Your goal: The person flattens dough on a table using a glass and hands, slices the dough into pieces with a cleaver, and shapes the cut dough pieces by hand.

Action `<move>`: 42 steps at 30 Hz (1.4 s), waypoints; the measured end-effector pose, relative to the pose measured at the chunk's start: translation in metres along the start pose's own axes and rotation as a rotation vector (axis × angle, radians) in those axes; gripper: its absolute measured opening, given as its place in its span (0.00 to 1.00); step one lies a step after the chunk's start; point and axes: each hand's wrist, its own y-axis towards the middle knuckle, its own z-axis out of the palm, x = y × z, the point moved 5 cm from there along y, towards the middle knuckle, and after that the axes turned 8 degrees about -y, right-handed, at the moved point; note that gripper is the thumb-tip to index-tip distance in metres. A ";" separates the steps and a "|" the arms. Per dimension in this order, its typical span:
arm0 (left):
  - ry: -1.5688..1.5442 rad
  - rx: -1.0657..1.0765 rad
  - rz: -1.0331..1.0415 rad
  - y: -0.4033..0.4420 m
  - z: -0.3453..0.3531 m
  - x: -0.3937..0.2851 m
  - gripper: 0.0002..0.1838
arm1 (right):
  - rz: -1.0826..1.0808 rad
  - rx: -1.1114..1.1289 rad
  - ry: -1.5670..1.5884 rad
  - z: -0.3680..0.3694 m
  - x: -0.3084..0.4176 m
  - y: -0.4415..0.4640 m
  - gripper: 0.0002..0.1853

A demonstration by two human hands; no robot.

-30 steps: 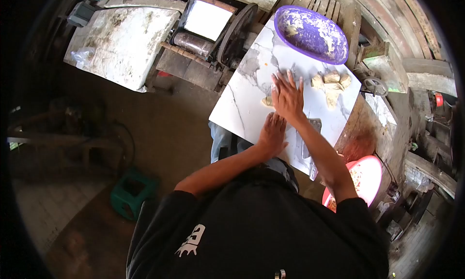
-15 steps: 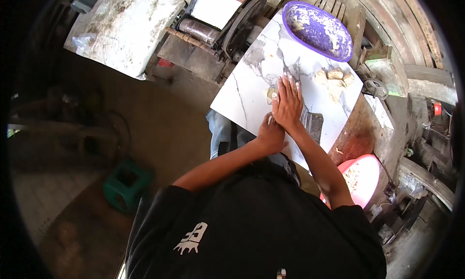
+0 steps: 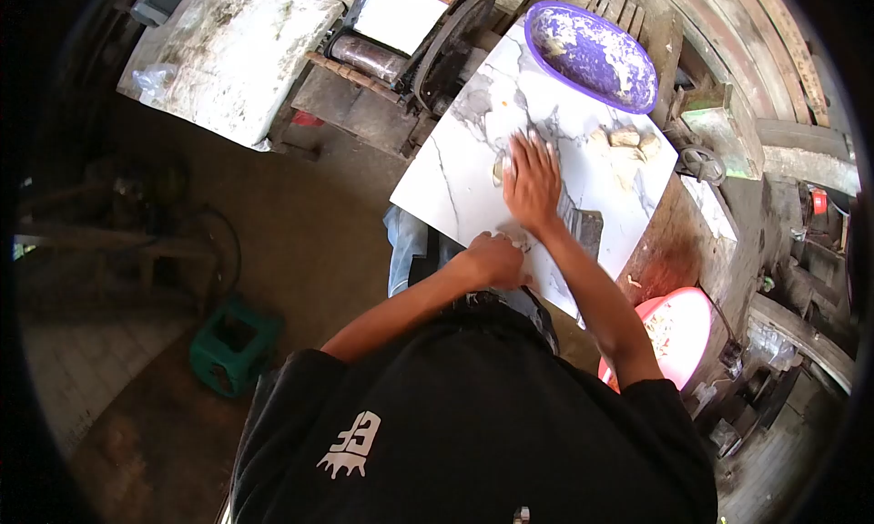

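My right hand (image 3: 533,185) lies palm down on the white marble-patterned tabletop (image 3: 437,183), fingers stretched forward and slightly apart. Whether anything is under its palm is hidden. Beside its thumb side sits a small pale yellowish thing (image 3: 499,171), partly covered. My left hand (image 3: 496,260) is closed at the near edge of the tabletop, its fingers curled; what they hold, if anything, cannot be made out. Several pale dough lumps (image 3: 625,137) rest on the right part of the top. A flat dark grey block (image 3: 588,233) lies right of my right wrist.
A purple basin (image 3: 555,64) smeared with dough stands at the back corner. A pink basin (image 3: 696,328) with crumbly bits is at lower right. A roller machine with a large wheel (image 3: 452,50) adjoins a whitish worktable (image 3: 228,60). A green stool (image 3: 235,346) stands on the floor at left.
My hands, close together at the wrist before, are now apart. My left hand has drawn back toward my body; my right hand has shifted slightly left, its fingers spread a little more.
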 end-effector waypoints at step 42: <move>-0.529 -0.583 -0.017 -0.051 -0.104 0.088 0.16 | 0.058 0.033 0.079 -0.017 0.043 -0.094 0.26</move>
